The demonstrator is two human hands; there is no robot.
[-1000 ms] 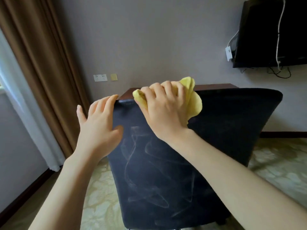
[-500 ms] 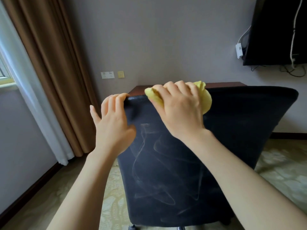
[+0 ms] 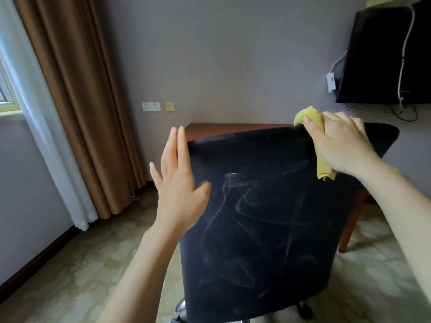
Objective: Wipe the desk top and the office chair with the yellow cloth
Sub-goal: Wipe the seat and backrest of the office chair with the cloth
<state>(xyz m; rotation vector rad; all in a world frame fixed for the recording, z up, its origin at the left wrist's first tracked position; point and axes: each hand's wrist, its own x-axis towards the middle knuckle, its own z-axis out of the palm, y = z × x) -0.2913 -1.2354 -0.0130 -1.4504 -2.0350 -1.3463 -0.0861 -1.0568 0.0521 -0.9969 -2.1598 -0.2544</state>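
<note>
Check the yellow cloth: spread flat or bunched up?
Bunched: the yellow cloth is crumpled in the right hand, draped over the chair back.

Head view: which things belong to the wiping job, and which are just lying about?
Job: yellow cloth, office chair, desk top, right hand gripping the cloth, left hand open at the chair's edge.
Lying about: curtain, wall sockets, wall-mounted screen.

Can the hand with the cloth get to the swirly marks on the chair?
Probably yes. The right hand holds the yellow cloth at the top of the office chair; the swirly marks lie bare below.
</note>
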